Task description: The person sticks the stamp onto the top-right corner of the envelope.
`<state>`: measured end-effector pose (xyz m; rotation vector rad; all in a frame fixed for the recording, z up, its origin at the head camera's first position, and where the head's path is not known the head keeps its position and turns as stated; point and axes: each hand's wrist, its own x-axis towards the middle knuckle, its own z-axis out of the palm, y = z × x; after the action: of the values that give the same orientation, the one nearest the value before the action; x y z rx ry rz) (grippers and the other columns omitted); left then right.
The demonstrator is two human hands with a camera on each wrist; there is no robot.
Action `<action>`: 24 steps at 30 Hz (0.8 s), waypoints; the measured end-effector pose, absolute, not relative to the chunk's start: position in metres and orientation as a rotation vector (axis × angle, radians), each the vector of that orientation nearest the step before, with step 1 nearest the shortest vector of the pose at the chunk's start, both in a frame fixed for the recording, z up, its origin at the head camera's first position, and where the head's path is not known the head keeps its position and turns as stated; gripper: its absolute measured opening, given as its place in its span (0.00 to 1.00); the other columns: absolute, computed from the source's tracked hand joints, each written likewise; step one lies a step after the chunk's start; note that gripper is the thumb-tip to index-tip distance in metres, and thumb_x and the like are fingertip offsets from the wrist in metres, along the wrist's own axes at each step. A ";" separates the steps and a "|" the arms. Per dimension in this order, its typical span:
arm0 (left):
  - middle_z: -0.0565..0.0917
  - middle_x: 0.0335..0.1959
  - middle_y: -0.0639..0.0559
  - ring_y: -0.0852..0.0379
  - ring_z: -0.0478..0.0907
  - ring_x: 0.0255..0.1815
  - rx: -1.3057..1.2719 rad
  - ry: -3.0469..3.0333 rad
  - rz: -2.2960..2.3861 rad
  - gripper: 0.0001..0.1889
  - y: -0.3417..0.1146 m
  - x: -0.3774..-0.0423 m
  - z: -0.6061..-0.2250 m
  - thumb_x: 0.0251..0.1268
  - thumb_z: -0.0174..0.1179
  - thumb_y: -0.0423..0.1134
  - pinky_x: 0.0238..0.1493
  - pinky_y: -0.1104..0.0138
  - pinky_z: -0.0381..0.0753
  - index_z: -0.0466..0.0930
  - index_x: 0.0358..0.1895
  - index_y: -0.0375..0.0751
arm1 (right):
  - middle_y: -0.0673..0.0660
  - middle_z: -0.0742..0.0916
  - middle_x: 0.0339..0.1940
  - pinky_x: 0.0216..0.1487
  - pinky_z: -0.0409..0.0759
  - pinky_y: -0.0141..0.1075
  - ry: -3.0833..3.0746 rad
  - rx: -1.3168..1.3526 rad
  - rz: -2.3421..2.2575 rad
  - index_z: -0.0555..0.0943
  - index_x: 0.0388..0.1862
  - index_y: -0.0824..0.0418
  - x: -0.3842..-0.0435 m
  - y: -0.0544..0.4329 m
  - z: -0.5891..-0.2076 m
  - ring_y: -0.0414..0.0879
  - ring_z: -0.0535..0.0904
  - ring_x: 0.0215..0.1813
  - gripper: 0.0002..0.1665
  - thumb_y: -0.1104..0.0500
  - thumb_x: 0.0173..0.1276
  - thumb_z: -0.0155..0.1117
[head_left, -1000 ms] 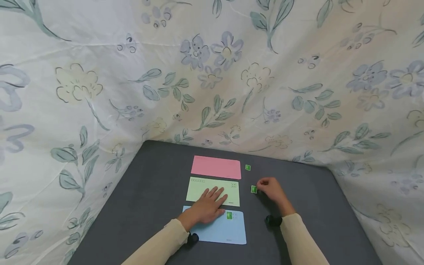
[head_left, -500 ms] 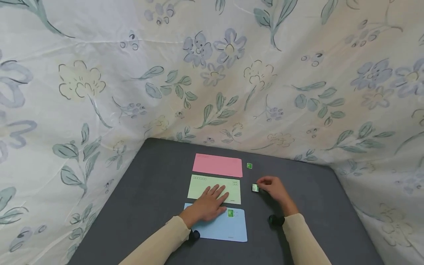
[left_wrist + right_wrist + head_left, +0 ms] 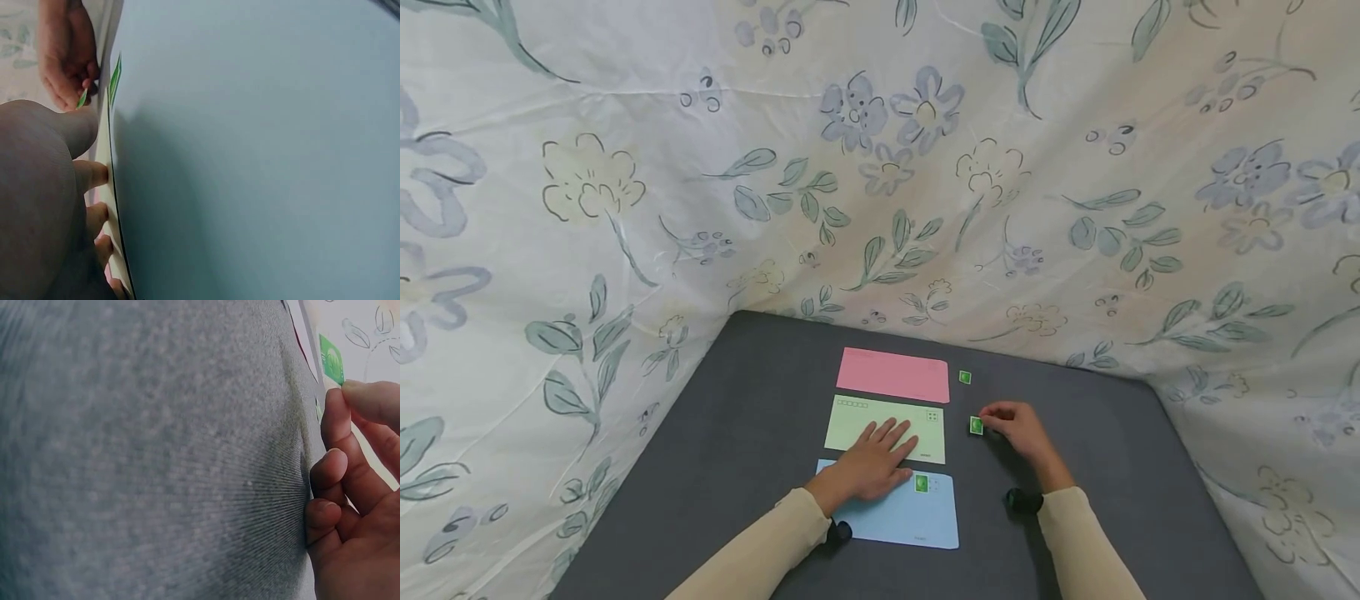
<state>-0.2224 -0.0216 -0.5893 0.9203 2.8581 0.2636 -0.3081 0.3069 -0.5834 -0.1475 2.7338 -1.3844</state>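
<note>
My right hand (image 3: 1018, 429) pinches a green stamp (image 3: 976, 426) by its edge between thumb and index finger, right of the envelopes. In the right wrist view the stamp (image 3: 332, 360) stands up from the fingertips, its other fingers curled beneath. My left hand (image 3: 872, 465) lies flat with fingers spread, its fingertips on the green envelope (image 3: 850, 421) and its heel over the blue envelope (image 3: 910, 525). On the blue envelope's upper right sits another green stamp (image 3: 921, 483). Part of both envelopes is hidden under the left hand and forearm.
A pink envelope (image 3: 891, 375) lies at the far end of the row. A loose green stamp (image 3: 965, 377) is just right of it on the dark grey table (image 3: 760, 400). A flowered cloth (image 3: 880, 167) hangs behind and at the sides.
The pinched stamp tilts, showing a paler face half a second ago and green again now. The right hand has barely shifted. My left hand keeps its place on the envelopes.
</note>
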 end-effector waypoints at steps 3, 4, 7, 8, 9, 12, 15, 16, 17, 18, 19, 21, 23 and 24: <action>0.55 0.90 0.50 0.48 0.48 0.90 0.922 2.855 0.264 0.33 -0.021 -0.222 -0.590 0.88 0.48 0.58 0.86 0.49 0.48 0.61 0.88 0.52 | 0.56 0.91 0.42 0.42 0.78 0.38 2.743 -0.130 -1.380 0.91 0.46 0.64 -0.307 0.305 -0.583 0.50 0.80 0.42 0.06 0.62 0.78 0.72; 0.55 0.90 0.50 0.48 0.48 0.90 0.924 2.855 0.266 0.33 -0.021 -0.222 -0.590 0.88 0.48 0.58 0.86 0.49 0.48 0.61 0.88 0.52 | 0.56 0.91 0.42 0.42 0.79 0.38 2.743 -0.124 -1.387 0.91 0.45 0.64 -0.307 0.305 -0.582 0.50 0.80 0.42 0.06 0.62 0.78 0.72; 0.55 0.90 0.50 0.48 0.48 0.90 0.924 2.852 0.272 0.33 -0.020 -0.222 -0.591 0.88 0.49 0.58 0.86 0.48 0.48 0.61 0.88 0.52 | 0.56 0.91 0.43 0.44 0.79 0.39 2.754 -0.123 -1.382 0.92 0.46 0.64 -0.306 0.302 -0.583 0.50 0.80 0.42 0.07 0.61 0.78 0.72; 0.55 0.90 0.50 0.48 0.48 0.90 0.924 2.849 0.277 0.33 -0.020 -0.222 -0.591 0.88 0.49 0.58 0.86 0.48 0.48 0.61 0.88 0.52 | 0.56 0.91 0.43 0.45 0.80 0.39 2.755 -0.124 -1.384 0.92 0.47 0.64 -0.306 0.301 -0.583 0.50 0.81 0.43 0.07 0.61 0.78 0.72; 0.55 0.90 0.50 0.48 0.48 0.90 0.927 2.848 0.278 0.33 -0.020 -0.222 -0.591 0.88 0.48 0.58 0.86 0.48 0.48 0.60 0.88 0.52 | 0.56 0.91 0.43 0.45 0.80 0.40 2.754 -0.125 -1.389 0.92 0.47 0.64 -0.306 0.299 -0.582 0.51 0.81 0.43 0.07 0.61 0.78 0.72; 0.54 0.90 0.49 0.47 0.47 0.90 0.934 2.847 0.283 0.33 -0.021 -0.222 -0.588 0.89 0.48 0.57 0.86 0.47 0.48 0.60 0.88 0.51 | 0.56 0.91 0.44 0.46 0.80 0.42 2.761 -0.127 -1.390 0.92 0.47 0.63 -0.308 0.294 -0.581 0.52 0.81 0.44 0.07 0.61 0.77 0.73; 0.54 0.90 0.48 0.46 0.47 0.90 0.939 2.846 0.283 0.33 -0.021 -0.223 -0.587 0.89 0.48 0.57 0.86 0.47 0.48 0.60 0.88 0.50 | 0.56 0.91 0.44 0.46 0.78 0.42 2.763 -0.134 -1.390 0.92 0.47 0.63 -0.309 0.288 -0.579 0.53 0.80 0.45 0.07 0.61 0.77 0.73; 0.54 0.90 0.48 0.46 0.47 0.90 0.938 2.848 0.282 0.33 -0.021 -0.223 -0.586 0.89 0.48 0.57 0.86 0.47 0.48 0.60 0.88 0.50 | 0.56 0.91 0.44 0.46 0.78 0.42 2.765 -0.136 -1.389 0.92 0.47 0.62 -0.309 0.286 -0.578 0.53 0.80 0.45 0.07 0.61 0.77 0.73; 0.54 0.90 0.48 0.46 0.47 0.90 0.936 2.849 0.279 0.33 -0.021 -0.223 -0.586 0.89 0.48 0.57 0.86 0.47 0.48 0.60 0.88 0.50 | 0.57 0.91 0.44 0.46 0.78 0.42 2.767 -0.137 -1.387 0.92 0.47 0.62 -0.310 0.285 -0.578 0.53 0.80 0.45 0.07 0.61 0.77 0.73; 0.54 0.90 0.49 0.47 0.47 0.90 0.934 2.848 0.276 0.33 -0.021 -0.222 -0.587 0.89 0.48 0.57 0.86 0.47 0.48 0.60 0.88 0.51 | 0.56 0.91 0.44 0.46 0.78 0.42 2.767 -0.137 -1.383 0.92 0.47 0.62 -0.310 0.284 -0.578 0.53 0.80 0.45 0.07 0.60 0.77 0.73; 0.54 0.90 0.49 0.47 0.47 0.90 0.932 2.849 0.273 0.33 -0.021 -0.222 -0.587 0.89 0.48 0.57 0.86 0.47 0.48 0.60 0.88 0.51 | 0.57 0.91 0.44 0.46 0.78 0.42 2.764 -0.133 -1.385 0.92 0.47 0.62 -0.310 0.282 -0.578 0.53 0.80 0.46 0.07 0.61 0.77 0.73; 0.54 0.90 0.49 0.47 0.47 0.90 0.929 2.850 0.268 0.33 -0.021 -0.222 -0.587 0.89 0.48 0.57 0.86 0.48 0.48 0.60 0.88 0.52 | 0.57 0.91 0.45 0.46 0.78 0.42 2.766 -0.137 -1.379 0.92 0.48 0.63 -0.309 0.280 -0.577 0.53 0.80 0.46 0.07 0.61 0.77 0.72; 0.54 0.90 0.50 0.47 0.47 0.90 0.927 2.848 0.266 0.33 -0.021 -0.222 -0.587 0.89 0.48 0.57 0.86 0.48 0.48 0.60 0.88 0.52 | 0.57 0.91 0.45 0.46 0.78 0.41 2.776 -0.141 -1.364 0.92 0.48 0.63 -0.309 0.278 -0.577 0.53 0.80 0.46 0.07 0.62 0.77 0.73; 0.54 0.90 0.50 0.47 0.47 0.90 0.925 2.848 0.268 0.33 -0.021 -0.222 -0.587 0.89 0.48 0.57 0.86 0.48 0.48 0.60 0.88 0.52 | 0.57 0.91 0.45 0.46 0.78 0.41 2.777 -0.142 -1.361 0.92 0.48 0.63 -0.309 0.277 -0.577 0.53 0.80 0.46 0.07 0.61 0.77 0.73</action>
<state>-0.2218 -0.0210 -0.5875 0.9251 2.8481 0.2675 -0.3092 0.2767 -0.5770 -0.1416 2.7767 -1.3606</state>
